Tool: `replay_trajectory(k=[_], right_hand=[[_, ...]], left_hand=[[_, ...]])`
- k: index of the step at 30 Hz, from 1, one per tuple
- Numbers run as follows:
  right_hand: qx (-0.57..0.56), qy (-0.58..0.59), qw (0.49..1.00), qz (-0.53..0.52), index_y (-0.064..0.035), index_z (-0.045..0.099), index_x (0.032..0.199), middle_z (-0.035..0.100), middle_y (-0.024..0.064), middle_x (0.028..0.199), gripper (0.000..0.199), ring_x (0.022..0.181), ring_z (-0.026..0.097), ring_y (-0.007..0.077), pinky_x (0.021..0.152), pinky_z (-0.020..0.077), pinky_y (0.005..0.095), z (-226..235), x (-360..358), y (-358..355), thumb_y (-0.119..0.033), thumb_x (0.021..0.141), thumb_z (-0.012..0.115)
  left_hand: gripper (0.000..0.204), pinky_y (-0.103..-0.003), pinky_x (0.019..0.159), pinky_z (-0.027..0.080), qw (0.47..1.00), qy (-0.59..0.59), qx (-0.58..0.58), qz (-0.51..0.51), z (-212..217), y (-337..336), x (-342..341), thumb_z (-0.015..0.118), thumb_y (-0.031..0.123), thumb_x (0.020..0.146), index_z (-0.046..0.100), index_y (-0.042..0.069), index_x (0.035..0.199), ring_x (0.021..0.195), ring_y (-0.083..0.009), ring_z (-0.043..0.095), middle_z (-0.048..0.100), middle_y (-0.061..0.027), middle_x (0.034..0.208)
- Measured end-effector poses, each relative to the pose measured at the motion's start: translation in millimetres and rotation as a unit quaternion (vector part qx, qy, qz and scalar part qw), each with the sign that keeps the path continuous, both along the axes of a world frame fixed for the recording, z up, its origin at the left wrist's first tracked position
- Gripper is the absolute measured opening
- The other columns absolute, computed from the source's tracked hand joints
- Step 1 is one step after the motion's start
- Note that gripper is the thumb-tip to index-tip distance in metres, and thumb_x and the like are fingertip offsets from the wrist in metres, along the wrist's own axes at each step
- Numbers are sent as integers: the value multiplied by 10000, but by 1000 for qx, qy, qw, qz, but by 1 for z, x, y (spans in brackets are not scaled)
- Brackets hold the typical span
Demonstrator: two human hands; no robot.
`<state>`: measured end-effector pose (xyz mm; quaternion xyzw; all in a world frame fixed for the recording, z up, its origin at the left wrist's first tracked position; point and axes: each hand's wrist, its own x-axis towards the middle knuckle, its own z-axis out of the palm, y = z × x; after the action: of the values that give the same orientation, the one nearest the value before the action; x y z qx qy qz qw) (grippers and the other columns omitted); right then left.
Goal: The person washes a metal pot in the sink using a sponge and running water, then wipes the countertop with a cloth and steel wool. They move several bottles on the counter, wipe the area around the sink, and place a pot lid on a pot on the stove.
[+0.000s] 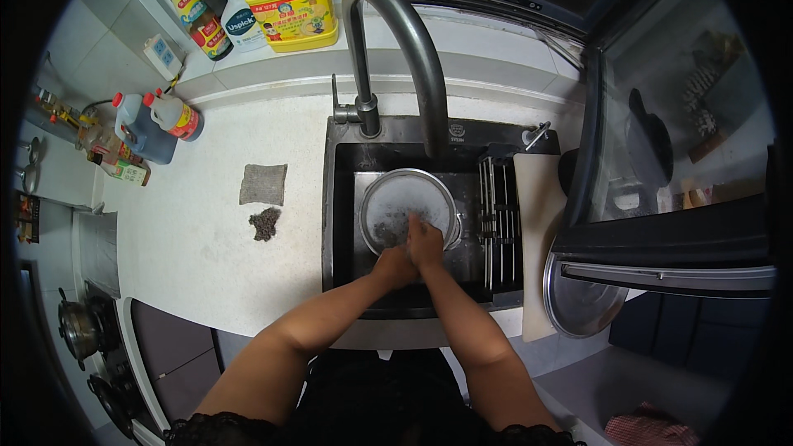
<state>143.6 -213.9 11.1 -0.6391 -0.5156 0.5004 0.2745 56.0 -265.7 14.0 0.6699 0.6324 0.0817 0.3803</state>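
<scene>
A round metal pot (450, 198) stands in the dark sink (347, 157), with cloudy, foamy-looking liquid inside. Both my hands come together over its near rim. My right hand (425, 244) is closed, its thumb side up, above the liquid. Just to its left and nearer to me, my left hand (395, 267) is closed against it. Whatever lies between the fingers is hidden. Above the pot arches a tall dark faucet (417, 41); no stream of water shows from it.
On the counter left of the sink lie a grey cloth pad (263, 185) and a dark scouring ball (264, 225). A folded rack (500, 223) and a cutting board (535, 272) stand right, beside a round lid (582, 301). An open window (661, 256) juts in. A yellow jug (289, 4) stands behind.
</scene>
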Motion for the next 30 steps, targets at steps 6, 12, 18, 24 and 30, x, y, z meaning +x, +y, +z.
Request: replay_trajectory(k=[6,12,18,24,30], right_hand=[[-20,-8,1000,-13,-10,596,643,592,110,581,521,567,588,237,595,459,389,-6,3,-5,-432,938,522],[9,-37,999,-4,-4,594,649,589,107,582,494,556,583,229,581,461,386,-24,6,-6,-393,944,520],[-5,-56,998,2,25,613,678,618,186,655,499,660,611,349,651,460,456,-36,10,-5,-389,935,507],[42,-89,995,-7,8,608,637,604,139,576,494,558,604,279,604,474,416,-53,8,-10,-382,915,485],[-56,61,997,-12,-15,620,734,616,93,650,390,606,598,234,616,481,380,-23,10,-13,-364,902,569]], left_hand=[[382,-460,798,516,1000,-5,-28,-4,22,-2,3,565,353,856,639,13,1012,904,-370,659,675,-214,987],[451,-465,838,502,999,-22,-45,7,4,-5,4,591,403,837,635,10,1054,960,-386,638,658,-230,1044],[473,-476,849,499,995,-41,-66,57,10,-6,8,593,427,826,642,10,1044,957,-407,634,669,-229,1004],[506,-475,855,498,991,-41,-99,83,7,-10,8,588,459,815,646,11,1044,965,-414,630,671,-235,996],[549,-451,847,504,990,-28,-102,94,-4,-15,9,676,451,759,623,11,1083,978,-396,636,664,-239,1014]])
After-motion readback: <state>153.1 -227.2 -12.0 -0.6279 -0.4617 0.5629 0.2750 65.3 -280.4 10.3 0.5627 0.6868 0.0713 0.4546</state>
